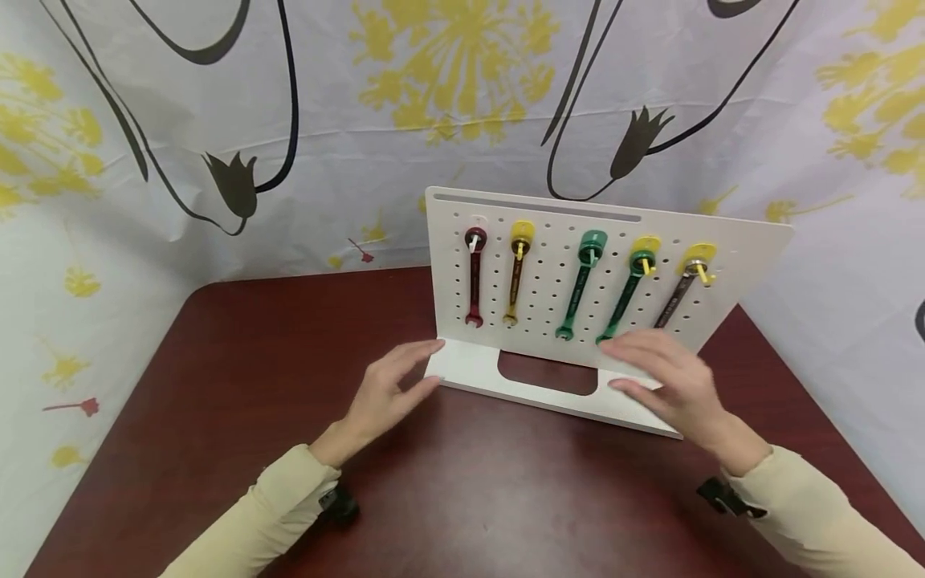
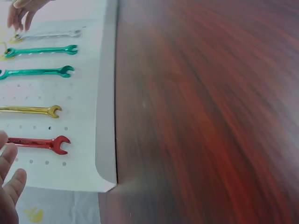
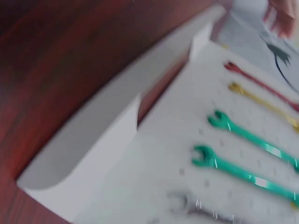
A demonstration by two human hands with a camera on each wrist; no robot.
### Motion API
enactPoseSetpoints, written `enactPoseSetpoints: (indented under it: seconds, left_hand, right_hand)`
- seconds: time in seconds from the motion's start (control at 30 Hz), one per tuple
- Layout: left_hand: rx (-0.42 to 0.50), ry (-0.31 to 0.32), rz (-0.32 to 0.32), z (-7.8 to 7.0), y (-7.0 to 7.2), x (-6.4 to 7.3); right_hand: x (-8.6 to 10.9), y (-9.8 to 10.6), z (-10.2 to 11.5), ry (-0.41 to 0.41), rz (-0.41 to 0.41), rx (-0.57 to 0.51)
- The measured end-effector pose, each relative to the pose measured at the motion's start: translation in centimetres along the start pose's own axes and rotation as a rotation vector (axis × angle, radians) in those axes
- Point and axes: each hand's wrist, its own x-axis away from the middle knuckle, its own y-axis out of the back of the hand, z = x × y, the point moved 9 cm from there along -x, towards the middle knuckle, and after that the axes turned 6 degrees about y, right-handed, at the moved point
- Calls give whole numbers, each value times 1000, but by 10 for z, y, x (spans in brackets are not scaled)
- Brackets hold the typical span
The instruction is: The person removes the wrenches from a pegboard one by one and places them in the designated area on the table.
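While one pegboard [image 1: 542, 281] bears five wrenches [image 1: 576, 293], two hands [image 1: 379, 395] show a seemingly wide grip.

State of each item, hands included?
Pegboard, upright
Red wrench, hung ring-up
Gold wrench, hung ring-up
Middle green wrench, hung ring-up
Other green wrench, hung ring-up
Silver wrench, hung ring-up
Left hand, empty, fingers extended
Right hand, empty, thumb and fingers apart

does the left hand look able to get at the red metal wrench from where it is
Likely yes: the left hand holds nothing, and no other thing shows between it and the red metal wrench.
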Motion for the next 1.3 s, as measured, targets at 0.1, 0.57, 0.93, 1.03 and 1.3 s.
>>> enactPoseSetpoints:
  seconds: [0.1,0.57,0.93,1.03,1.3]
  left_hand:
    - [39,84,-76,8,0,-6]
    - [336,498,-303,41,-5,-24]
    - [413,575,-344,26,-7,-48]
    - [418,569,-364,27,-8,-52]
    - [448,558,-436,47,-26,-58]
  right_hand:
    - [-3,32,-11,-98,-221,46]
    - [77,117,-115,-735,-987,-390]
    - [103,94,-133,-943,-981,-572]
    - [106,94,-134,-968,-987,-552]
    - [110,96,-134,-1002,-1013,-514]
